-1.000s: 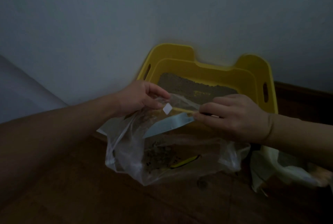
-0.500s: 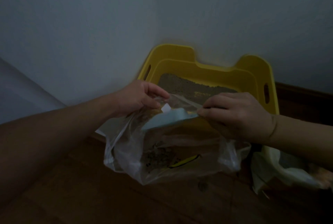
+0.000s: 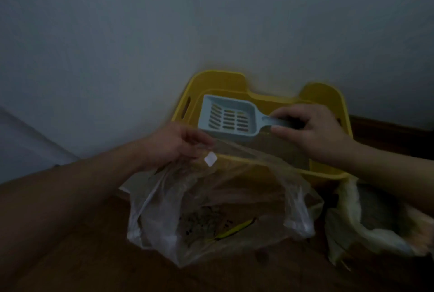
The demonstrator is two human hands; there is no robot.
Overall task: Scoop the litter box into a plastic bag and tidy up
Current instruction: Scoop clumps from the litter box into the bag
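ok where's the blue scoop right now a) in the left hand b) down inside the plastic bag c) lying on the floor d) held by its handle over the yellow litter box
d: the right hand grips the scoop by its handle, its head over the litter box, outside the bag that the left hand pinches.
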